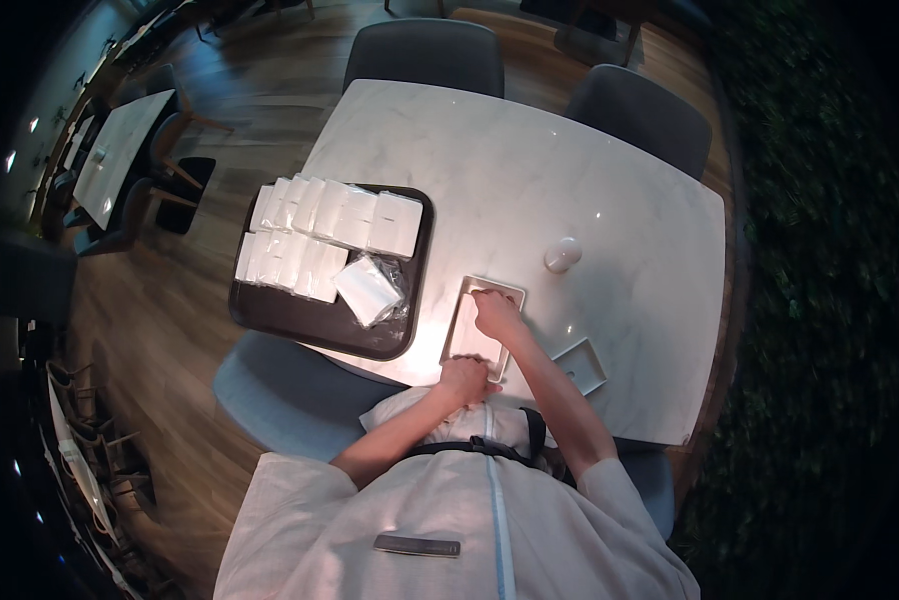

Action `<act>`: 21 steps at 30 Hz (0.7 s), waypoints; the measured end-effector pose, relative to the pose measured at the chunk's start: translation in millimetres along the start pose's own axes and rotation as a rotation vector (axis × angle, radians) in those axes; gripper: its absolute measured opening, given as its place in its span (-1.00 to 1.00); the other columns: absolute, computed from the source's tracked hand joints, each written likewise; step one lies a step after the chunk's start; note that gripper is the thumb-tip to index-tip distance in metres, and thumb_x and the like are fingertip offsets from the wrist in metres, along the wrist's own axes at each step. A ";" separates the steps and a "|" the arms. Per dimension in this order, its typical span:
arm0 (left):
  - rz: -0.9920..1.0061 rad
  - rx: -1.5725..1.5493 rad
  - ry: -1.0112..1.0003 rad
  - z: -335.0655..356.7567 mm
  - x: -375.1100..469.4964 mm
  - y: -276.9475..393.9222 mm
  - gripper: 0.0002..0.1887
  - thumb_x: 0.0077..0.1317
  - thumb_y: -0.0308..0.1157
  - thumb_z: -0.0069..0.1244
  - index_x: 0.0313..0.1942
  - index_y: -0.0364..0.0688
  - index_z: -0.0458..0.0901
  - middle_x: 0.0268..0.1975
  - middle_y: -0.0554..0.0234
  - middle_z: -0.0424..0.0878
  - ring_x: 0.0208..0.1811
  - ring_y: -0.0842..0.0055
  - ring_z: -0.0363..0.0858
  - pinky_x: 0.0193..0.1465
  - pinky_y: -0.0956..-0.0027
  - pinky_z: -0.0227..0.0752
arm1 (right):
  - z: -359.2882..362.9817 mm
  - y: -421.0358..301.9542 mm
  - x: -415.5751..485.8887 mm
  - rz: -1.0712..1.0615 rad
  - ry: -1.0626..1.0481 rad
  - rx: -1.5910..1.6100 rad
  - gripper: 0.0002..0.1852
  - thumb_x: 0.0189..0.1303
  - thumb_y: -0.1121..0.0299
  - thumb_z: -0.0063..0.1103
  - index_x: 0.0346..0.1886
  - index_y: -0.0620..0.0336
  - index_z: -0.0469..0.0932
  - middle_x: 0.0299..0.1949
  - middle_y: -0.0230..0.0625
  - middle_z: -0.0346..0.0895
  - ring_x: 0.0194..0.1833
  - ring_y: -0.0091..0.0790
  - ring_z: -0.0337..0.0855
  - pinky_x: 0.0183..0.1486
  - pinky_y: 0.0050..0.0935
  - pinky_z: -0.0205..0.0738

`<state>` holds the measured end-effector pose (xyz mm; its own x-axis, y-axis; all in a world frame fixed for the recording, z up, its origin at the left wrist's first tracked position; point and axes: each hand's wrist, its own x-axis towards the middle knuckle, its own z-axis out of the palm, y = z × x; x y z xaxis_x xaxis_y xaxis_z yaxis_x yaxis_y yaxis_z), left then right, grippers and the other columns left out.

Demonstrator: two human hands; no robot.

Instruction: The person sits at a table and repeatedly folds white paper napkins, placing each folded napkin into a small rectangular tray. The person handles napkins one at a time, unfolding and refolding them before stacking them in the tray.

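A rectangular white box [521, 294] with napkins or tissues [470, 330] inside lies near the table's front edge. My right hand [497, 313] reaches into its far part, fingers curled on the white contents. At the near end, my left hand [466, 379] rests against the rim and contents. Whether either hand grips anything cannot be told. A white rectangular lid or frame [586, 367] lies to the right, partly behind my right forearm. On the left, a dark tray [284, 319] bears rows of wrapped white packs [342, 214] and an opened-looking plastic-wrapped pack [369, 291].
A small round white object [563, 256] stands on the marble-patterned table [494, 165], beyond the lid. Grey chairs [423, 56] stand at the far side, and a blue-grey chair [292, 397] sits close at the left. A leafy green wall [809, 300] is at the right.
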<state>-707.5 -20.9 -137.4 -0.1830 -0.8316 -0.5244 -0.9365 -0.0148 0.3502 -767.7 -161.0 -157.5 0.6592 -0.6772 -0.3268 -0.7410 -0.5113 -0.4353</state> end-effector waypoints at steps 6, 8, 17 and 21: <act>0.135 -0.239 0.265 -38.3 -39.8 -0.3 -0.62 0.16 -0.15 0.21 -0.13 -0.25 0.68 -0.13 0.07 0.68 -0.11 0.26 0.69 -0.11 0.21 0.55 | -13.2 -10.1 -14.7 -0.100 0.129 -0.054 -0.61 0.05 0.63 -0.05 0.00 0.28 0.53 -0.13 -0.05 0.60 -0.08 0.01 0.62 0.01 -0.09 0.51; -0.052 -0.649 0.302 -53.2 -51.9 -26.4 -0.68 0.20 -0.22 0.17 -0.17 -0.29 0.67 -0.11 0.05 0.66 -0.13 0.32 0.68 -0.15 0.23 0.54 | -23.4 -16.1 -28.4 -0.183 0.343 0.018 -0.71 0.05 0.61 -0.01 -0.12 0.29 0.54 -0.21 -0.05 0.60 -0.11 0.00 0.64 -0.04 -0.11 0.52; -0.913 -1.364 1.191 -2.5 -16.6 -213.6 -0.53 0.18 -0.46 0.04 0.11 -0.40 0.40 0.03 -0.08 0.53 0.03 0.28 0.54 0.09 0.31 0.39 | -53.1 -40.8 -87.2 -0.187 0.533 0.412 -0.79 0.25 0.51 0.00 -0.10 0.26 0.59 -0.24 -0.10 0.64 -0.21 0.04 0.63 -0.14 -0.12 0.52; -0.918 -1.617 0.978 10.9 -4.8 -240.8 -0.51 0.11 -0.53 0.04 0.10 -0.40 0.44 -0.04 0.01 0.57 -0.09 0.40 0.59 -0.13 0.37 0.49 | -45.2 -33.2 -110.5 -0.131 0.552 0.535 -0.80 0.21 0.58 0.00 -0.16 0.28 0.60 -0.28 -0.08 0.65 -0.22 0.00 0.66 -0.15 -0.17 0.54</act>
<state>-484.3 -7.2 -227.6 0.7563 -0.2491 -0.6049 0.4881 -0.4008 0.7753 -821.6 -93.1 -69.0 0.4744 -0.8658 0.1592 -0.4063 -0.3758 -0.8329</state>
